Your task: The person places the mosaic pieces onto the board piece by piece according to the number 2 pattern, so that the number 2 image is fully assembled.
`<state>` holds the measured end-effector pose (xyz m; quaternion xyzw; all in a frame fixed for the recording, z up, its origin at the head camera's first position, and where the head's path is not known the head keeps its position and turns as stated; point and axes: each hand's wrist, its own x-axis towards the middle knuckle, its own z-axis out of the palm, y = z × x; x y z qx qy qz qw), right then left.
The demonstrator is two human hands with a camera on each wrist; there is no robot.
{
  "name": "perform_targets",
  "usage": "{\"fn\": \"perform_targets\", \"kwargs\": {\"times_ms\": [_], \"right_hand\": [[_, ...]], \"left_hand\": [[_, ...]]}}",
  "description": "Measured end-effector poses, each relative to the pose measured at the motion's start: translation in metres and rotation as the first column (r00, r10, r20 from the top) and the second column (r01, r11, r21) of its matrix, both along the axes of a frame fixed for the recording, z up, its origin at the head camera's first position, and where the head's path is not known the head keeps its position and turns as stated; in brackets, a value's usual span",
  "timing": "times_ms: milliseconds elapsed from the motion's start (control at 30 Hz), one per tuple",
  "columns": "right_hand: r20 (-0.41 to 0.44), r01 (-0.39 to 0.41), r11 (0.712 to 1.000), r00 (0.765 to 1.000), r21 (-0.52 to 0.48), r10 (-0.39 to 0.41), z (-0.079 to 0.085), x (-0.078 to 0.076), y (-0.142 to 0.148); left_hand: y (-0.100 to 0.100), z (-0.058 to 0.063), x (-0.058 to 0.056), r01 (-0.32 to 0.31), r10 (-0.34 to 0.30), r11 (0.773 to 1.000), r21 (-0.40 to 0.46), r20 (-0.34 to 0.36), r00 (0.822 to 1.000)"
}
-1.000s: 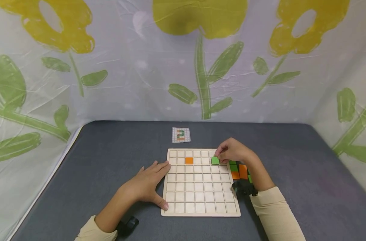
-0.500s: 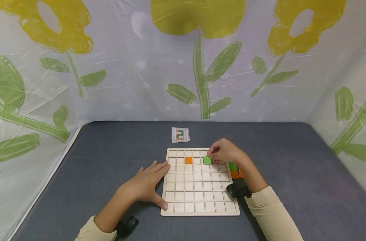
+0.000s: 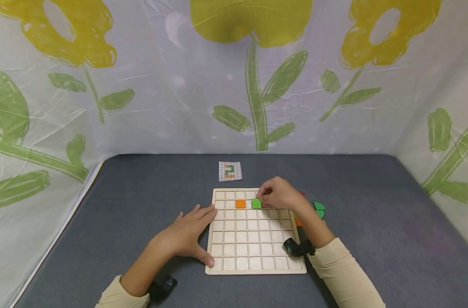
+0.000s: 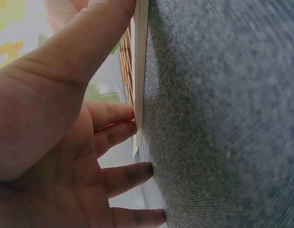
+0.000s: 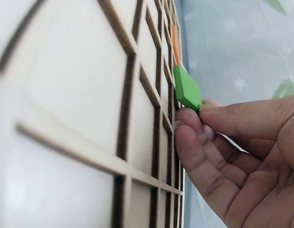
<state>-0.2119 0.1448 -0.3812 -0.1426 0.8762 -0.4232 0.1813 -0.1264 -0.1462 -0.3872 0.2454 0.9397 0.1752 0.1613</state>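
Cream sleeves (image 3: 351,273) turned back and black devices (image 3: 162,288) at both wrists, a person works with two bare hands at a dark grey, cloth-covered bench (image 3: 391,222). Nearer the viewer, the left hand (image 3: 187,233) lies along the left side of a pale wooden grid board (image 3: 253,250), its fingers (image 4: 128,179) spread wide and gripping nothing. The thumb sits by the board's near-left corner; two fingertips meet its edge, while the other two reach to the cloth.

Farther in, toward the bench's far edge, the right hand (image 3: 279,193) pinches a bright green square tile (image 3: 256,203). Its fingers (image 5: 190,147) are closed on one corner, and most of the tile juts out beyond the tips, tilted, over the board's second row from the far side. Whether it touches the board cannot be told. To its left, a short gap away, a flat orange square tile (image 3: 240,204) sits in the same row.

Toward the bench's right edge, rounded green pieces (image 3: 319,206) and an orange piece (image 3: 297,222) lie partly behind the right forearm. Near the far edge rests a small white card (image 3: 230,171) with a gridded green-and-orange pattern; beyond hangs white fabric (image 3: 160,85) printed with yellow flowers.
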Motion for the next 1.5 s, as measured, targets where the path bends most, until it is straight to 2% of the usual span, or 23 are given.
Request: {"fn": "perform_targets", "kwargs": {"times_ms": [300,933,1200,1500], "right_hand": [[-0.011,0.029,1.000,1.000,0.009,-0.029,-0.001,0.002,-0.004],[-0.021,-0.017,1.000,1.000,0.018,0.017,0.000,0.006,-0.007],[-0.094,-0.087,0.994,0.991,0.068,0.093,0.005,0.010,-0.015],[-0.086,-0.163,0.981,0.981,0.102,0.172,0.013,0.014,-0.015]], "left_hand": [[0.001,-0.002,0.000,-0.004,0.004,1.000,0.004,-0.007,1.000],[0.001,-0.002,-0.001,0.000,0.000,1.000,0.001,0.005,1.000],[0.000,0.000,-0.001,-0.005,0.005,1.000,-0.004,0.009,1.000],[0.000,-0.001,-0.002,-0.003,0.003,1.000,-0.007,0.008,1.000]]}}
